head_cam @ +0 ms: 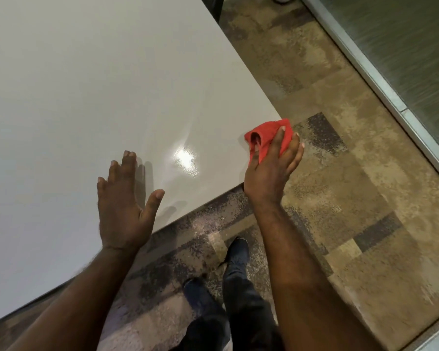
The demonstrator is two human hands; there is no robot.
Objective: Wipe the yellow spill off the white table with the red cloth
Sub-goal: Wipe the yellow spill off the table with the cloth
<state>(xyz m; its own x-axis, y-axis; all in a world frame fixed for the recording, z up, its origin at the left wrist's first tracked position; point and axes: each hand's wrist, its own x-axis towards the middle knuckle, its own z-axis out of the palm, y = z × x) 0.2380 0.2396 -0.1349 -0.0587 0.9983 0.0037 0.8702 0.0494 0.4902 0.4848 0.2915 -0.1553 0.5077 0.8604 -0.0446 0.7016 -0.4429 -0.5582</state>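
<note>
My right hand [271, 171] grips the bunched red cloth [266, 140] at the table's [86, 84] right corner; my left hand [123, 209] hovers spread, empty, over the near edge. I see no yellow spill, only glare, so I should press flat and sweep inward. No containers here.

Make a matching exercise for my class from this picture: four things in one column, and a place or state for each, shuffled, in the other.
Things:
1. red cloth
2. left hand
3. white table
4. shoe

Places or states:
A. on the patterned floor, below the table's edge
B. bunched in the right hand at the table's corner
C. glossy, showing a bright glare
D. open, fingers spread, above the table

Pairs: 1-B, 2-D, 3-C, 4-A
</note>
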